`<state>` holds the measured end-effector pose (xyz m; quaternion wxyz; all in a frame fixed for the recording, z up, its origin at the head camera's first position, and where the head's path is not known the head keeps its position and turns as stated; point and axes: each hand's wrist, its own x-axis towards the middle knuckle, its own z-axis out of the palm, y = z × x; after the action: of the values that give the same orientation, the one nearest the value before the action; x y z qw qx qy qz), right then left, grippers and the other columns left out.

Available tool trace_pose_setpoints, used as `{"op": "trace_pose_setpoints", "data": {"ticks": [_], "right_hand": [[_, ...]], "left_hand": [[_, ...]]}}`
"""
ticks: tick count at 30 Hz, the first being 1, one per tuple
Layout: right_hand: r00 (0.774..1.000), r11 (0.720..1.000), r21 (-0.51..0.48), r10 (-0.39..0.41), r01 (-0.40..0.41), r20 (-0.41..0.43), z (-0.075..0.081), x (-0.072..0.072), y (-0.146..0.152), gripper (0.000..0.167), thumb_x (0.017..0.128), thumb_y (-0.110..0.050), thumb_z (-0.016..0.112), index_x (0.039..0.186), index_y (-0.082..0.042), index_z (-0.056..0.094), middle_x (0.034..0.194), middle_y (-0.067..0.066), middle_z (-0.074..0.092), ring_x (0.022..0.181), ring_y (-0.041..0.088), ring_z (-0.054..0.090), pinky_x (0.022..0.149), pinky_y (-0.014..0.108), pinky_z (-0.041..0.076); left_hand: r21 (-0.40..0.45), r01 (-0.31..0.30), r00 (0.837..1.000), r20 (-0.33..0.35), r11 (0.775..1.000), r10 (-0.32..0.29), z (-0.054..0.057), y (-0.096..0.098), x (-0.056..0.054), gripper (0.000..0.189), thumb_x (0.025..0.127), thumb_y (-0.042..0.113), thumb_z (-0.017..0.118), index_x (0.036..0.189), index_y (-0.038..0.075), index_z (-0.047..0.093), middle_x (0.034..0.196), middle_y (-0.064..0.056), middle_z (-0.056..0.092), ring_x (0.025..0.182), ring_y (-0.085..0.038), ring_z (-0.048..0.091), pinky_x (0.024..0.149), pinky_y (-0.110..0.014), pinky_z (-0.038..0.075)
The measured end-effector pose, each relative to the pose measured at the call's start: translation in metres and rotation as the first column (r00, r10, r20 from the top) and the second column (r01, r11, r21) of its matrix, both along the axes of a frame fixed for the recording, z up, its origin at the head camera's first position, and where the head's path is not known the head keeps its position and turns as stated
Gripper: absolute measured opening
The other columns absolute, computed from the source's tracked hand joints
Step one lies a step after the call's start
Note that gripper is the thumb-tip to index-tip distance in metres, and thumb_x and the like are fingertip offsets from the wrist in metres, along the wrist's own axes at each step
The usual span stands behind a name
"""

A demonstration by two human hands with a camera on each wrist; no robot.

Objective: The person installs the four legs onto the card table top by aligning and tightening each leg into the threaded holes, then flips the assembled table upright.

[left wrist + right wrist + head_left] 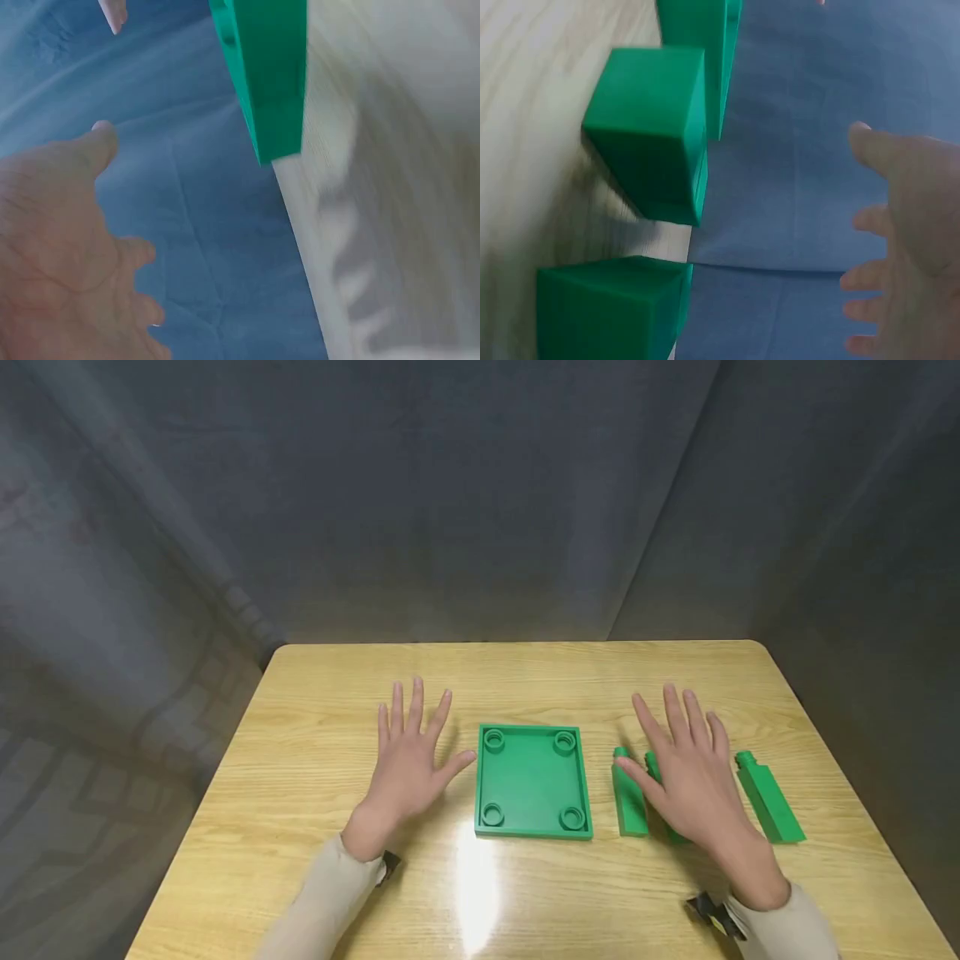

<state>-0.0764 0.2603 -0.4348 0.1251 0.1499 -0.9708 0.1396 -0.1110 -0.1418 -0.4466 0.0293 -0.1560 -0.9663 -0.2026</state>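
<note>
A square green tray-like base (531, 781) with a raised rim lies on the table, a round socket in each corner. My left hand (408, 772) hovers just left of it, palm down, fingers spread, holding nothing. To the right of the base lie several green square posts with threaded ends: one post (630, 797) nearest the base, another (654, 767) mostly hidden beneath my right hand, and a post (771, 802) farthest right. My right hand (693, 777) is held above them with spread fingers and nothing in its grasp. In the right wrist view, a post (645, 127) shows beside that hand (922, 225).
The wooden table (337, 685) has rounded far corners. Dark grey curtains (450, 510) hang behind it and along both sides. A bright glare patch lies on the tabletop in front of the base. Each wrist carries a small black camera mount (712, 914).
</note>
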Motion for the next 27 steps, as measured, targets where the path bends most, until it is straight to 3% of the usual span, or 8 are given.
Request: {"op": "trace_pose_setpoints", "data": {"ticks": [8, 16, 20, 24, 27], "right_hand": [[0.995, 0.995, -0.104, -0.02, 0.01, -0.097, -0.005, 0.023, -0.007, 0.079, 0.112, -0.058, 0.058, 0.175, -0.015, 0.036, 0.177, 0.033, 0.025, 0.165, 0.054, 0.019, 0.121, 0.083, 0.02], [0.977, 0.971, -0.236, -0.08, 0.032, -0.199, -0.015, 0.034, -0.018, 0.084, 0.113, -0.071, 0.04, 0.171, -0.01, 0.044, 0.17, 0.035, 0.038, 0.155, 0.059, 0.034, 0.112, 0.084, 0.028], [0.969, 0.95, -0.308, -0.116, 0.045, -0.216, -0.018, 0.038, -0.023, 0.073, 0.114, -0.057, 0.052, 0.168, -0.007, 0.048, 0.165, 0.033, 0.045, 0.149, 0.06, 0.041, 0.11, 0.085, 0.033], [0.954, 0.913, -0.405, -0.159, 0.044, -0.254, -0.021, 0.044, -0.027, 0.064, 0.109, -0.038, 0.064, 0.163, -0.003, 0.053, 0.158, 0.032, 0.054, 0.141, 0.059, 0.049, 0.113, 0.083, 0.036], [0.942, 0.889, -0.457, -0.18, 0.032, -0.283, -0.026, 0.046, -0.028, 0.061, 0.105, -0.029, 0.068, 0.159, -0.001, 0.058, 0.152, 0.032, 0.06, 0.136, 0.057, 0.054, 0.125, 0.06, 0.04]], "left_hand": [[0.17, 0.023, 1.0, -0.022, 0.985, -0.02, -0.003, 0.013, 0.03, 0.094, 0.107, 0.06, 0.062, 0.18, 0.02, 0.019, 0.185, -0.021, -0.008, 0.168, -0.044, -0.022, 0.135, -0.072, -0.008], [0.303, -0.002, 1.0, -0.02, 0.953, 0.009, -0.011, 0.022, 0.047, 0.091, 0.109, 0.059, 0.06, 0.18, 0.025, 0.013, 0.185, -0.014, -0.014, 0.169, -0.041, -0.018, 0.134, -0.074, -0.002], [0.377, -0.03, 0.999, -0.004, 0.926, 0.034, -0.013, 0.026, 0.053, 0.092, 0.109, 0.049, 0.064, 0.18, 0.028, 0.011, 0.186, -0.009, -0.012, 0.17, -0.04, -0.014, 0.133, -0.077, 0.004], [0.472, -0.057, 0.998, 0.022, 0.88, 0.053, -0.017, 0.029, 0.059, 0.092, 0.109, 0.038, 0.067, 0.181, 0.025, 0.01, 0.187, -0.006, -0.007, 0.171, -0.039, -0.007, 0.131, -0.08, 0.009], [0.533, -0.067, 0.998, 0.048, 0.843, 0.048, -0.021, 0.03, 0.061, 0.089, 0.11, 0.034, 0.065, 0.181, 0.024, 0.012, 0.187, -0.007, 0.0, 0.171, -0.043, 0.001, 0.131, -0.08, 0.01]]}}
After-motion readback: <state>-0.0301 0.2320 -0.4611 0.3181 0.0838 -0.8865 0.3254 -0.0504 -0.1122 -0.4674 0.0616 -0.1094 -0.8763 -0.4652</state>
